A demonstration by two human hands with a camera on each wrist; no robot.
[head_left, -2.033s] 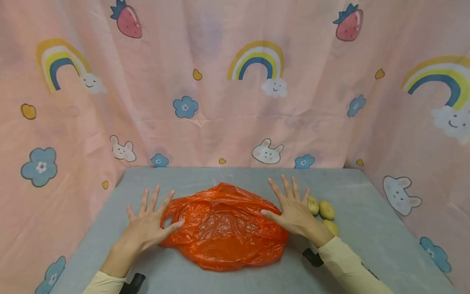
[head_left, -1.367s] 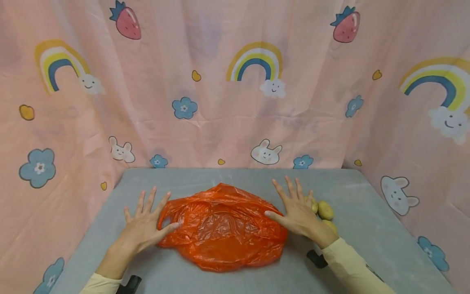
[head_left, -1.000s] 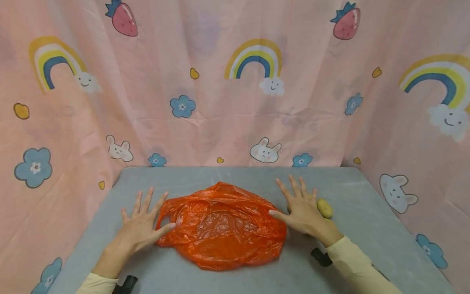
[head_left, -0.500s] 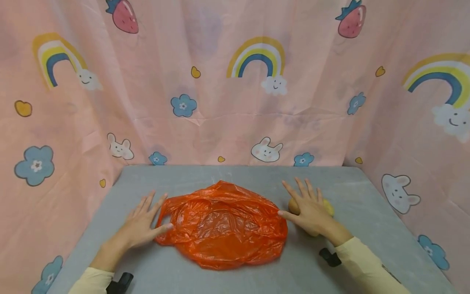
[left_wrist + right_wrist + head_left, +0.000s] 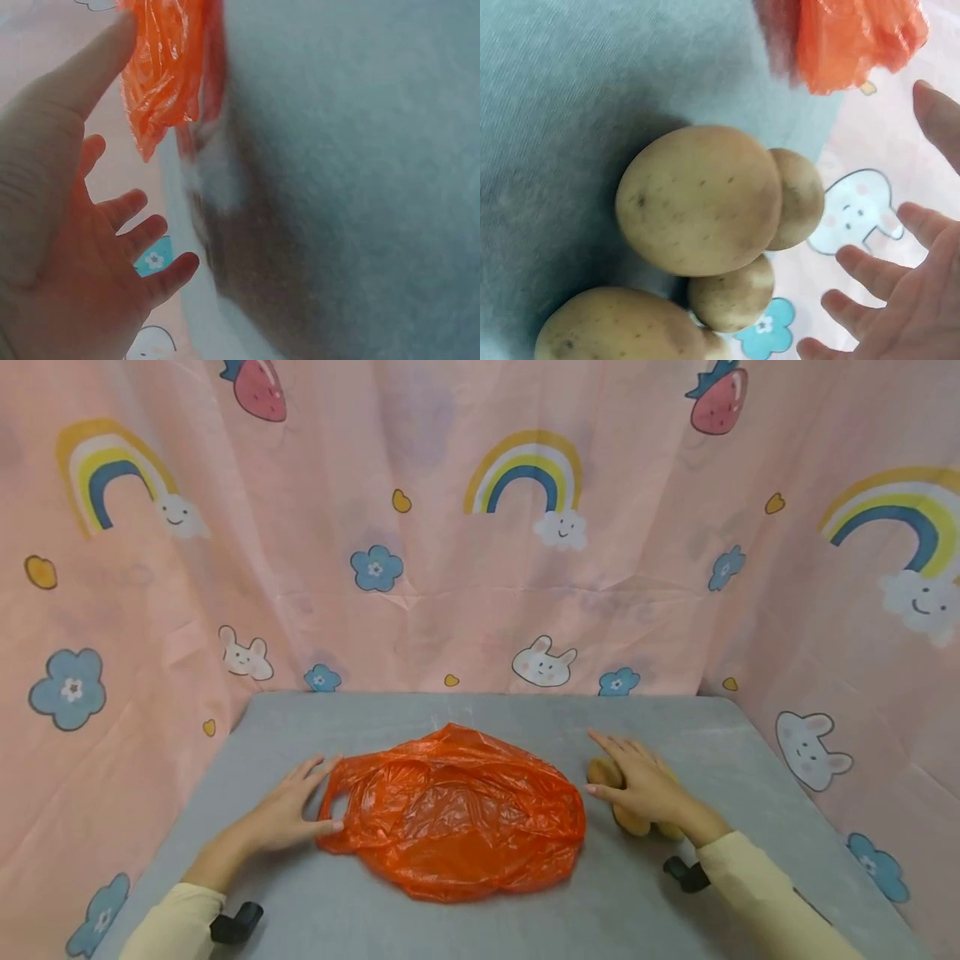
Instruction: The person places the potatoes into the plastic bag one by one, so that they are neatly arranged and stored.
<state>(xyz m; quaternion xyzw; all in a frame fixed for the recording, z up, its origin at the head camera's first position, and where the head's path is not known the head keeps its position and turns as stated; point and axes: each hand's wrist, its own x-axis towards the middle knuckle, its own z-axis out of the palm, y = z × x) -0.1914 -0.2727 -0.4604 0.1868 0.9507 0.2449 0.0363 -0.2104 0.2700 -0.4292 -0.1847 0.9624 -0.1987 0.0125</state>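
Left hand (image 5: 281,814): loosely spread at the orange bag (image 5: 465,860), touch unclear | Right hand (image 5: 645,785): spread, empty, has shifted off the bag's edge to over the potatoes (image 5: 701,202), now within reach | Bag: mid-tabletop (image 5: 420,931), potatoes to its right

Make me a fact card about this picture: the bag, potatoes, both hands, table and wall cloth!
Bag: orange, crinkly plastic, lying on the table
Potatoes: at least four, right of the bag
Left hand: at the bag's left end; touching or not, unclear
Right hand: over the potatoes, holding none
Table: grey
Cloth: pink, cartoon prints
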